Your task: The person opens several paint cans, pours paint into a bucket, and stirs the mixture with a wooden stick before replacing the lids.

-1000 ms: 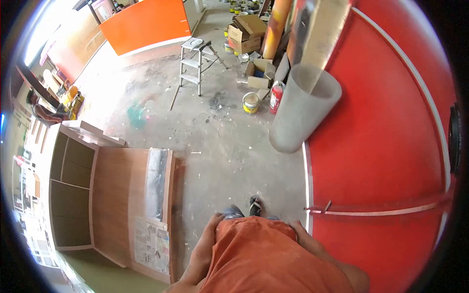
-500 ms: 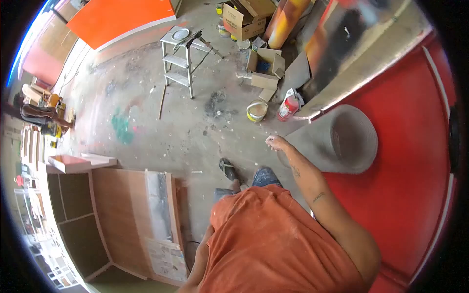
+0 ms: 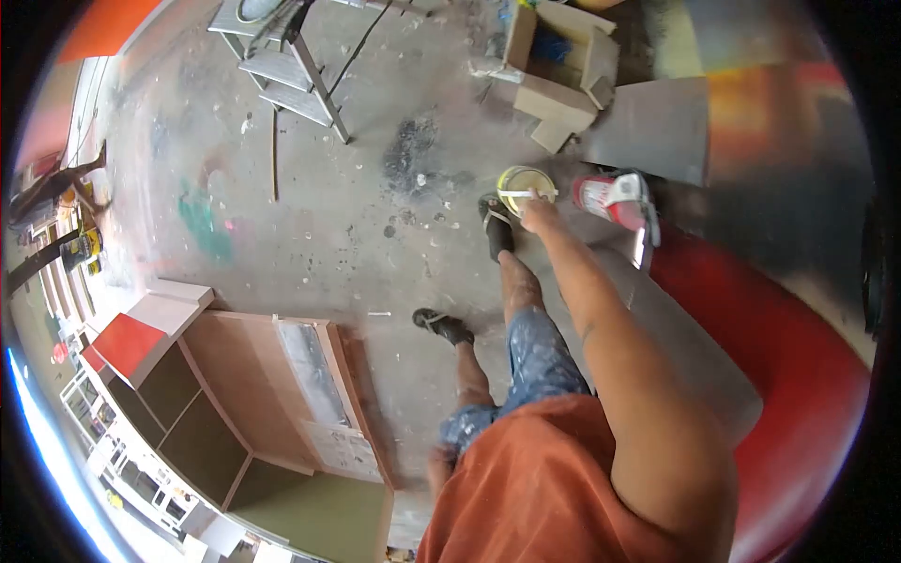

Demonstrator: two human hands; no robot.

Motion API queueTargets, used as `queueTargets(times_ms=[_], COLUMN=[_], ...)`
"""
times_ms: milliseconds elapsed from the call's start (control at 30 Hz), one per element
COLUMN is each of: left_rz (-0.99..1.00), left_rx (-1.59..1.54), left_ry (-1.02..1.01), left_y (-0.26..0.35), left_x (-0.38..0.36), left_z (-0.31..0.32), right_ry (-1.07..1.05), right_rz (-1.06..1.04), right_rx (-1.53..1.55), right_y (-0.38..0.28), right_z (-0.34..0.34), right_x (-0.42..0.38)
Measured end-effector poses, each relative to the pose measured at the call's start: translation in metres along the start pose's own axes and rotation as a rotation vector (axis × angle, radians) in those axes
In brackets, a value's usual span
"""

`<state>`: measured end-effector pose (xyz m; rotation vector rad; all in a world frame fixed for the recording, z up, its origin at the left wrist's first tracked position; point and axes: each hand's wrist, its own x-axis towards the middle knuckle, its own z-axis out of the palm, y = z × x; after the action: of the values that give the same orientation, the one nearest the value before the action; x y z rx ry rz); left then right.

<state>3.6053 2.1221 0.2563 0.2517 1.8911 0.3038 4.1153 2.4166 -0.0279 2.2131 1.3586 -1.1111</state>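
Observation:
My right hand (image 3: 538, 216) reaches down to a small yellow-rimmed paint bucket (image 3: 511, 178) on the floor, its fingers closed round the pale handle (image 3: 516, 193) across the top. The contents look whitish. Close by on the right lies a red container with a white top (image 3: 601, 199). My left hand (image 3: 439, 467) hangs low beside my thigh, blurred and partly hidden by the orange shirt, so its fingers do not show clearly.
A stepladder (image 3: 286, 70) stands ahead to the left. An open cardboard box (image 3: 563, 56) and a grey board (image 3: 652, 131) lie ahead right. A wooden cabinet (image 3: 263, 366) is at left, a grey rounded piece (image 3: 680, 342) at right. Another person (image 3: 56, 192) is far left.
My right hand has moved forward from beside the grey piece to the bucket's handle and closed on it. I have stepped nearer and the view has tilted down.

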Motion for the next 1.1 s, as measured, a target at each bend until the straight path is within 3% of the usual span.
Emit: queueTargets(times_ms=[67, 167, 267, 300, 400, 467, 533, 567, 600, 633, 667, 733, 767, 800, 833, 867, 933, 967, 1067, 1100], left_rz=[0.05, 0.014, -0.107, -0.191, -0.192, -0.137, 0.087, -0.012, 0.024, -0.006, -0.039, 0.11, 0.065, 0.031, 0.045, 0.092, 0.261, 0.268, 0.271, 0.187], left_rx=[0.579, 0.594, 0.446, 0.296, 0.048, 0.109, 0.197, 0.188, 0.142, 0.114, 0.075, -0.006, -0.129, -0.262, -0.292, -0.388, -0.36, -0.364, -0.492, -0.546], left_ry=[-0.085, -0.018, 0.01, 0.005, 0.006, -0.058, -0.172, -0.177, -0.143, -0.12, -0.089, -0.025, -0.061, -0.107, -0.087, -0.026, 0.054, 0.075, 0.144, 0.152], left_y=[-0.028, 0.018, 0.048, 0.04, 0.089, 0.059, 0.059, 0.057, 0.063, 0.068, 0.069, 0.052, 0.04, 0.029, 0.038, 0.021, -0.036, -0.053, -0.138, -0.159], left_x=[-0.029, -0.051, -0.06, -0.057, -0.074, -0.053, -0.057, -0.054, -0.053, -0.053, -0.06, -0.052, -0.045, -0.043, -0.061, -0.06, -0.039, -0.041, -0.01, -0.011], left_z=[0.031, 0.067, 0.088, 0.087, 0.118, 0.109, 0.118, 0.119, 0.119, 0.118, 0.112, 0.091, 0.086, 0.079, 0.067, 0.056, 0.047, 0.035, 0.015, 0.004], right_ry=[-0.18, -0.324, -0.459, -0.431, -0.264, -0.259, -0.32, -0.263, -0.125, -0.174, -0.346, -0.447, -0.355, -0.086, -0.098, -0.351, -0.273, -0.338, -0.236, -0.242], right_rz=[-0.002, 0.051, 0.003, -0.092, -0.268, -0.289, -0.289, -0.183, -0.283, -0.365, -0.303, -0.21, -0.312, -0.593, -0.58, -0.435, -0.337, -0.509, -0.461, -0.412], right_rx=[-0.106, 0.075, -0.186, -0.234, -0.216, -0.212, -0.255, -0.141, -0.012, -0.167, -0.166, -0.103, -0.112, -0.148, -0.309, -0.355, -0.297, -0.419, 0.15, 0.318], right_y=[0.011, 0.039, 0.038, 0.037, 0.042, 0.049, 0.036, 0.038, 0.03, 0.079, 0.031, -0.031, -0.006, 0.03, 0.034, -0.009, -0.08, -0.082, -0.137, -0.154], right_z=[0.005, 0.042, 0.032, 0.025, 0.019, 0.01, -0.013, 0.013, -0.017, 0.043, -0.025, -0.102, -0.05, 0.012, 0.025, -0.014, -0.063, -0.043, -0.021, -0.003], right_x=[0.033, 0.073, 0.072, 0.07, 0.062, 0.053, 0.035, 0.044, 0.002, 0.047, -0.01, -0.083, -0.046, 0.004, 0.027, -0.008, -0.107, -0.092, -0.143, -0.16])
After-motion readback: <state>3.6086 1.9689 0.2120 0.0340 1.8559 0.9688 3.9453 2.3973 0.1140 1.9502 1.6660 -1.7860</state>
